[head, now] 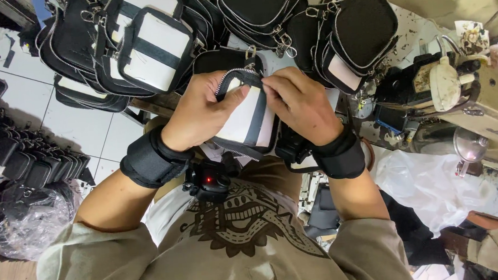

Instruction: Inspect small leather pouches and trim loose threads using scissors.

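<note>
Small black-and-white pouch (247, 118) at centre, clamped by left hand (199, 111) from 9 o'clock. Right hand (301, 104) pinched shut on zipper edge (240, 73) at 12 o'clock. Advisable, on present evidence: hold pouch taut, draw evenly along teeth. Pile of similar pouches (141, 43) at 11 o'clock.

The lower corners of the small black-and-white zippered pouch (246, 114) lie hidden under the left hand (202, 111) and the right hand (299, 103), whose fingertips cover part of its zipper. The heap of black zippered bags (158, 37) runs off the top edge, so its full extent cannot be told. The cream sewing machine (480, 99) is cut off at the right edge. What fills the crumpled clear plastic bag (28, 217) at lower left is too dim to tell
</note>
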